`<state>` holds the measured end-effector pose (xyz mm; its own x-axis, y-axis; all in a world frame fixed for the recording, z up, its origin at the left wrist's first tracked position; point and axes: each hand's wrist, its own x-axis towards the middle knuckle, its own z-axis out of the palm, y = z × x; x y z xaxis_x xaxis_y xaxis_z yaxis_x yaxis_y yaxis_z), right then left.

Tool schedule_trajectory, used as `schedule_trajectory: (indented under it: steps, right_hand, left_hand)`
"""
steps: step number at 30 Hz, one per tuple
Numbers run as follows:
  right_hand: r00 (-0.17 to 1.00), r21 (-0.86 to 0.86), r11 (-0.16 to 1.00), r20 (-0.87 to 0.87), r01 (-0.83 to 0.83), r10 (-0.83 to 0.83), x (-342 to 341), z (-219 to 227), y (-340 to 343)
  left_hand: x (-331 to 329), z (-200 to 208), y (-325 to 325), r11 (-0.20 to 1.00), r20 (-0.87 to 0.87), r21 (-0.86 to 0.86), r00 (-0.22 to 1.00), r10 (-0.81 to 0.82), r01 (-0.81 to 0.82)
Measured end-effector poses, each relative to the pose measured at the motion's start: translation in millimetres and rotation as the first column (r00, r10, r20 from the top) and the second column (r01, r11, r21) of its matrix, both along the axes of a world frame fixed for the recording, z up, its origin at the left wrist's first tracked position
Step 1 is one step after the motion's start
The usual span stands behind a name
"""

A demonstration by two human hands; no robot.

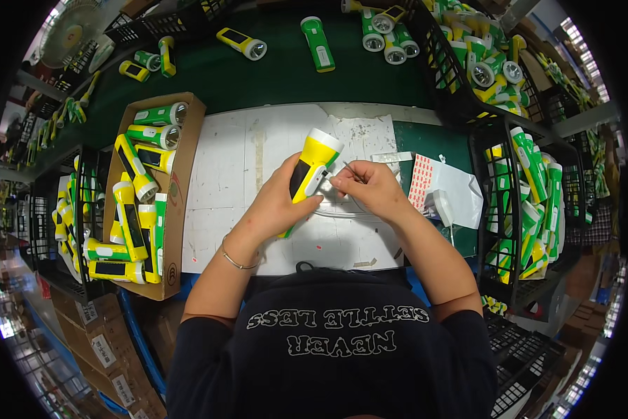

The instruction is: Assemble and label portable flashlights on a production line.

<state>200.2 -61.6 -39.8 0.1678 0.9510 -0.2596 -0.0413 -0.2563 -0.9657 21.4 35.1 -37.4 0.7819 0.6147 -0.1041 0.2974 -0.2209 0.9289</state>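
Note:
My left hand (280, 192) is wrapped round a yellow and green flashlight (318, 159) with a white head and a dark panel on its side. The flashlight tilts with its head away from me, above the white work surface (230, 160). At the flashlight's right side my right hand (371, 186) pinches a small dark plug (328, 174) on a thin cable. The plug's tip meets the flashlight's side; whether it is fully in cannot be told. A pale cable (345, 214) runs under my right hand. A white charger (442, 207) lies right of my right hand.
A cardboard box (194, 119) of flashlights stands left. Black crates (511, 230) of flashlights stand right, far right and far left. On the green conveyor belt (279, 77) behind lie several loose flashlights (318, 43). A sheet of red-and-white stickers (420, 178) lies right of my hands.

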Motion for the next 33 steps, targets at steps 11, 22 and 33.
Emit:
schedule_trajectory:
  steps: [11, 22, 33]
  right_hand:
    - [0.999, -0.049, 0.998, 0.020, 0.046, -0.045, 0.1, -8.4, -1.5]
    - [0.998, -0.058, 0.997, 0.042, 0.053, -0.051, -3.5, -3.0, -1.6]
    - [0.991, -0.054, 0.990, -0.021, 0.127, -0.129, 2.1, -11.6, 4.4]
  left_hand:
    - [7.8, 4.8, -15.0, 0.919, -0.212, 0.391, 0.968, 0.136, -0.043]
    - [8.9, 2.6, -14.8, 0.904, -0.160, 0.427, 0.980, 0.119, -0.040]
    - [13.0, -8.4, -17.3, 0.869, -0.015, 0.481, 0.990, 0.137, -0.113]
